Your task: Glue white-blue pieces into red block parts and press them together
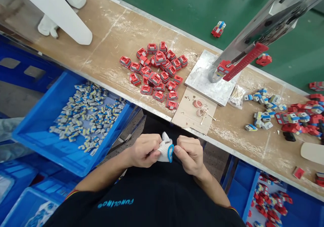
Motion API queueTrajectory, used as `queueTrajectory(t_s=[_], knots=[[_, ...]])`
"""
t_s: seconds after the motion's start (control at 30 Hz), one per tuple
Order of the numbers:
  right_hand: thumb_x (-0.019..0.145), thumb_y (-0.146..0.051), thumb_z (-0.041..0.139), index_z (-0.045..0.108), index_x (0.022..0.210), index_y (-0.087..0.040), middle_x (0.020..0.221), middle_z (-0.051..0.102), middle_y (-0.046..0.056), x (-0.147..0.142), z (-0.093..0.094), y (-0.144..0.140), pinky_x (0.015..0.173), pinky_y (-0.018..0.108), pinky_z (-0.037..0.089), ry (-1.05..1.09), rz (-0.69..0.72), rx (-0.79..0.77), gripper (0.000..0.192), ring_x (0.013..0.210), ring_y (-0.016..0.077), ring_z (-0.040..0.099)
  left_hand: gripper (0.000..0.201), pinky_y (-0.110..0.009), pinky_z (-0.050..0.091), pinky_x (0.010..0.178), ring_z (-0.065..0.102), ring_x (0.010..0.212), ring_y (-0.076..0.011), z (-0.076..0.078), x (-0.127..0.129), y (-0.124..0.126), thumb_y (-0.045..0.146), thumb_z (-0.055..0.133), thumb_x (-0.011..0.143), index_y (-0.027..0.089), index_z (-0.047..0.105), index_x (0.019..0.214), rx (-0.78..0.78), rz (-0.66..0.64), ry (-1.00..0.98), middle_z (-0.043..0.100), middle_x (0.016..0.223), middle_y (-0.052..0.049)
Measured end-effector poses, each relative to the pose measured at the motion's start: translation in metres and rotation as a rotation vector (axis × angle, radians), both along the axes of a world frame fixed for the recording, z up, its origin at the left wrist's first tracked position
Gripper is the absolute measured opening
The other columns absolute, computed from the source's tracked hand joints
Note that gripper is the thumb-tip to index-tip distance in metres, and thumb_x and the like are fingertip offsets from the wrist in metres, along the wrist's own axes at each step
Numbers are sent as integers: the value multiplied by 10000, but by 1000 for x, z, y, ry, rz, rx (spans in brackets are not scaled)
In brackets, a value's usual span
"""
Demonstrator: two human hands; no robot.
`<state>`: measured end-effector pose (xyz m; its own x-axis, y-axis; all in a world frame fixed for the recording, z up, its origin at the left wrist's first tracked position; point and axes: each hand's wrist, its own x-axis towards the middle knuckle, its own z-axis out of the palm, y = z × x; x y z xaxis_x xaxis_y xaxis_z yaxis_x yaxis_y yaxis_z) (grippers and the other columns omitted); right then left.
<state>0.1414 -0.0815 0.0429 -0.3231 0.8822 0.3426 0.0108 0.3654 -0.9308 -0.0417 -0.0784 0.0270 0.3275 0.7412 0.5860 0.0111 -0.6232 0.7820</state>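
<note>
Low at six o'clock, the left hand (143,150) and right hand (189,153) pinch a white glove with a blue cuff (165,149) between them, over a black shirt (152,200). At twelve o'clock from the hands, red plastic housings (155,73) lie heaped on the workbench (111,34). At nine o'clock, a blue bin (50,142) holds small grey-blue parts (86,114). At two o'clock, a hand press with a red handle (244,61) stands on a metal plate (202,83).
</note>
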Motion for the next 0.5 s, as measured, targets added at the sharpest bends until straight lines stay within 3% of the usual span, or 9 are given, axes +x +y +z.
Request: queueTrajectory(t_s=[0.1, 0.17, 0.23, 0.3, 0.4, 0.5], knots=[[1077, -244, 559, 343, 564, -219, 510, 309, -65, 12, 6, -6, 459, 293, 231, 100, 31, -198, 557, 462, 89, 297, 318, -285, 441, 497, 471, 499, -148, 11, -17, 6, 250, 406, 1115, 235, 477, 805, 176, -83, 120, 469, 580, 26], [1068, -264, 560, 336, 548, -222, 489, 280, -70, 33, 13, -5, 438, 300, 203, 207, -87, -206, 568, 433, 88, 250, 337, -296, 457, 499, 494, 484, -158, 19, -33, 7, 263, 404, 1116, 237, 506, 796, 131, -126, 123, 481, 563, 19], [1051, -266, 569, 347, 548, -221, 475, 268, -78, 57, 17, -2, 430, 303, 197, 301, -264, -140, 552, 411, 86, 212, 368, -295, 475, 505, 526, 487, -159, 19, -48, 5, 322, 442, 1119, 235, 555, 780, -28, -91, 58, 511, 567, 9], [1031, -248, 593, 395, 553, -214, 472, 309, -74, 73, 18, -2, 436, 301, 212, 312, -379, -85, 519, 407, 85, 236, 395, -295, 464, 498, 544, 511, -161, 9, -54, 1, 410, 495, 1109, 228, 613, 779, -248, 52, -40, 555, 599, -7], [1034, -257, 620, 523, 590, -205, 510, 420, -49, 72, 10, -5, 474, 299, 280, 230, -407, -69, 458, 452, 104, 365, 438, -288, 428, 495, 515, 533, -151, -18, -37, -6, 553, 559, 1072, 205, 666, 829, -617, 218, -199, 582, 641, -15], [1061, -305, 617, 613, 656, -203, 557, 495, -33, 55, 1, -5, 508, 296, 336, 161, -347, -36, 418, 495, 116, 435, 524, -270, 426, 505, 486, 537, -133, -37, -4, -9, 685, 602, 1006, 183, 655, 863, -794, 168, -288, 578, 673, -5]])
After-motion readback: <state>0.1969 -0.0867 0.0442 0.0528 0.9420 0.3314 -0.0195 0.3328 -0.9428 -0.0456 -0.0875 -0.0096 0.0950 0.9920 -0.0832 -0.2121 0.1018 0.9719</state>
